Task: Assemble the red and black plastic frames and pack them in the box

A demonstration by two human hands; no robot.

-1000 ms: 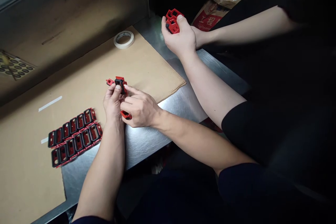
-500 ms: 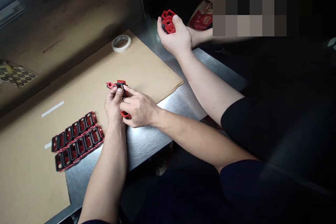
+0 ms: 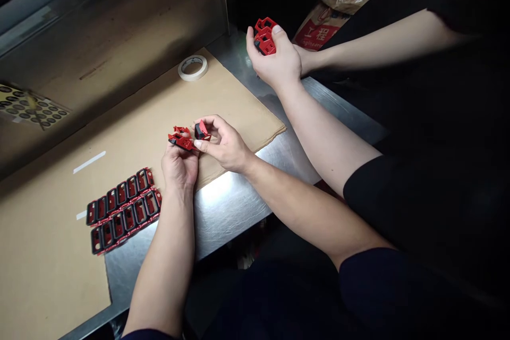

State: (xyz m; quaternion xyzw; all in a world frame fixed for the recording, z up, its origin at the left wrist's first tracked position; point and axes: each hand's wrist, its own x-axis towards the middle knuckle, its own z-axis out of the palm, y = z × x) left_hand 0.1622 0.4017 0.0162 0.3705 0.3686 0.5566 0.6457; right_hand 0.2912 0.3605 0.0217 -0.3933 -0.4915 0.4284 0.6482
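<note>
Red plastic parts with black edging (image 3: 182,141) lie in my left hand (image 3: 179,167), its fingers curled under them above the cardboard. Right beside it, my right hand (image 3: 227,143) pinches one red and black part (image 3: 202,130) between thumb and fingers. How many parts my left hand holds cannot be made out. Left of my left forearm, two rows of red and black frame-shaped parts (image 3: 123,210) sit close together near the cardboard's front edge.
Brown cardboard (image 3: 48,255) covers much of the metal table (image 3: 227,218). A tape roll (image 3: 193,68) lies at the back, with white tape strips (image 3: 90,162) further left. A co-worker's hand (image 3: 279,61) holds similar red parts (image 3: 265,37). A metal wall (image 3: 131,26) rises behind.
My right hand has turned and drawn a red and black part away from those in my left hand. The view has shifted slightly. The co-worker still holds the red parts.
</note>
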